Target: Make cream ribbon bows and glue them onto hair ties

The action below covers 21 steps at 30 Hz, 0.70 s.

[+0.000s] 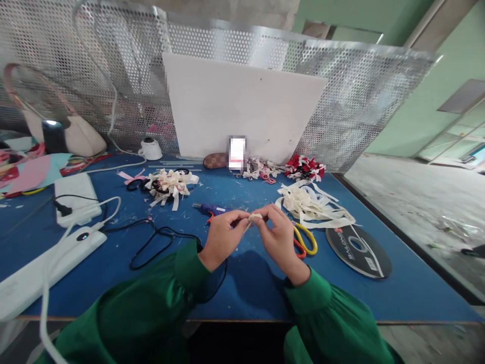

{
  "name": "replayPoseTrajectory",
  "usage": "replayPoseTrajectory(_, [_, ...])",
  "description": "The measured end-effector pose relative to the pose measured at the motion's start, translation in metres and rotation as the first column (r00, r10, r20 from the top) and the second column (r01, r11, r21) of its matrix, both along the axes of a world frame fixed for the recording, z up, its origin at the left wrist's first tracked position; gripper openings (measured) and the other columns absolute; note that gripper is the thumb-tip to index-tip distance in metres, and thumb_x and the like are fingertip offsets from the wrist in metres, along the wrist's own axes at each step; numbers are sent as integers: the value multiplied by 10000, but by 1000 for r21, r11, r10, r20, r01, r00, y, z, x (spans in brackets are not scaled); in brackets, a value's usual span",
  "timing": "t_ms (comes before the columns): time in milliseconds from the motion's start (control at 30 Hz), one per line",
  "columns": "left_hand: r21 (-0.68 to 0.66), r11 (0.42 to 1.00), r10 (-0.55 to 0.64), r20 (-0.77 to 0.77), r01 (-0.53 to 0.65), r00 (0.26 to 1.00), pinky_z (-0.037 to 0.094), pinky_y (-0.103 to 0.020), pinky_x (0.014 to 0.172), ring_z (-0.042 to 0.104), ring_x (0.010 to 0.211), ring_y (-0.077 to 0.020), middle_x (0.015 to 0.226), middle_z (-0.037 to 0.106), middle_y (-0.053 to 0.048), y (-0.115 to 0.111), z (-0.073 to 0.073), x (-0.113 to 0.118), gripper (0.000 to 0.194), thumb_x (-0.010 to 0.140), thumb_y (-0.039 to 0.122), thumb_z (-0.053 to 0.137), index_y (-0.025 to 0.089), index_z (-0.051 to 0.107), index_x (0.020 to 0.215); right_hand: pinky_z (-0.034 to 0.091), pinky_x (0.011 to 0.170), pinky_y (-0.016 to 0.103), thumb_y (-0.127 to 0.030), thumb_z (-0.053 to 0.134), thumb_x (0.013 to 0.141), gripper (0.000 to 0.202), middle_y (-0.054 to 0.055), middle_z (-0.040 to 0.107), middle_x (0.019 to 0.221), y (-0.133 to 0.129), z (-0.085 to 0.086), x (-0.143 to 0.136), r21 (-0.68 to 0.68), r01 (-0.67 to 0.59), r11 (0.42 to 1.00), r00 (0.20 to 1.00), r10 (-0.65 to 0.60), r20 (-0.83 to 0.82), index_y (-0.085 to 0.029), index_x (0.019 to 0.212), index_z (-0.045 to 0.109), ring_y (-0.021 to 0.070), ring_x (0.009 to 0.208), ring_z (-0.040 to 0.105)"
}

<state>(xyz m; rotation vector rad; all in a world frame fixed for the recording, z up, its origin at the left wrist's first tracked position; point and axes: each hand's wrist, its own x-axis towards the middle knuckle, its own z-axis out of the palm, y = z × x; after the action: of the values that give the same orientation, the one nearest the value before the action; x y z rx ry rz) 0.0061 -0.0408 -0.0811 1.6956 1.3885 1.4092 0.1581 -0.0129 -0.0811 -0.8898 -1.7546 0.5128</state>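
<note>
A small cream piece of ribbon (255, 216) is pinched between my two hands above the middle of the blue table. My left hand (223, 237) closes thumb and fingers on its left side, and my right hand (278, 240) grips its right side. Behind my left hand lies a blue glue gun (212, 208) with an orange trigger, partly hidden. Scissors (308, 240) with yellow and orange handles rest beside my right hand, their blades out of sight. Farther right is a loose heap of cream ribbon strips (312, 202).
A black ribbon reel (358, 251) lies at the right. Cream bows (170, 184), pale bows (261, 168) and red-and-white bows (305, 167) are piled farther back. White power strips (53, 273) and a black cable (166, 232) occupy the left. A white board (242, 106) stands behind a phone (237, 153).
</note>
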Motion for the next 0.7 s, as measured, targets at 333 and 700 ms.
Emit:
replayPoseTrajectory(333, [-70, 995, -57, 238, 75, 970, 543, -286, 705, 705, 768, -184, 848, 717, -29, 1, 1, 2, 235, 910, 424, 627, 203, 600, 984, 424, 622, 286, -367, 714, 778, 175, 2, 636, 705, 15, 3, 5, -381, -114, 917, 940, -24, -339, -193, 776, 697, 149, 663, 513])
replayPoseTrajectory(700, [-6, 993, 114, -56, -114, 992, 438, -238, 580, 591, 608, -127, 689, 680, 11, 2, -4, 0, 220, 859, 377, 694, 200, 621, 751, 443, 678, 300, -355, 708, 791, 159, 4, 655, 738, 12, 3, 5, -368, -120, 922, 949, -3, -315, -198, 795, 688, 155, 688, 547])
